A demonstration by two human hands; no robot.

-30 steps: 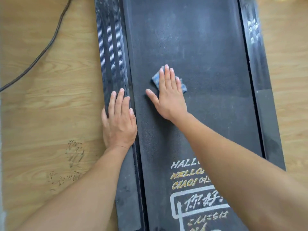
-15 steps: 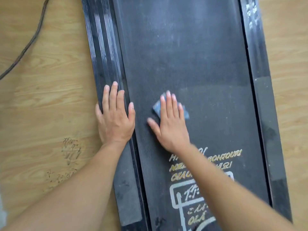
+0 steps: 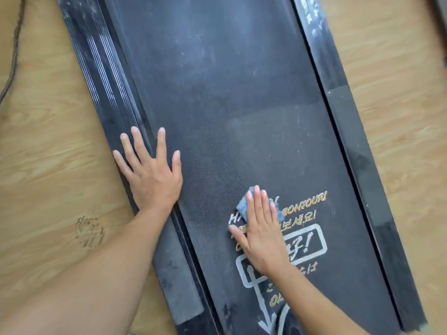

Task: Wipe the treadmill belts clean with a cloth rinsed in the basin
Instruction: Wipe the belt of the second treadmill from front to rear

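Note:
A dark, dusty treadmill belt runs diagonally through the head view, with white and gold lettering printed near its lower end. My right hand lies flat with straight fingers on a small blue cloth, pressing it onto the belt right over the lettering. Most of the cloth is hidden under my fingers. My left hand rests flat, fingers spread, across the left side rail and the belt's edge.
The treadmill lies on a light wooden floor. A dark cable runs along the floor at the upper left. The black right side rail borders the belt. Scuff marks show on the floor at lower left.
My right hand has slid the cloth down the belt toward me, onto the lettering. My left hand has spread its fingers and now reaches onto the belt's edge. The view has tilted.

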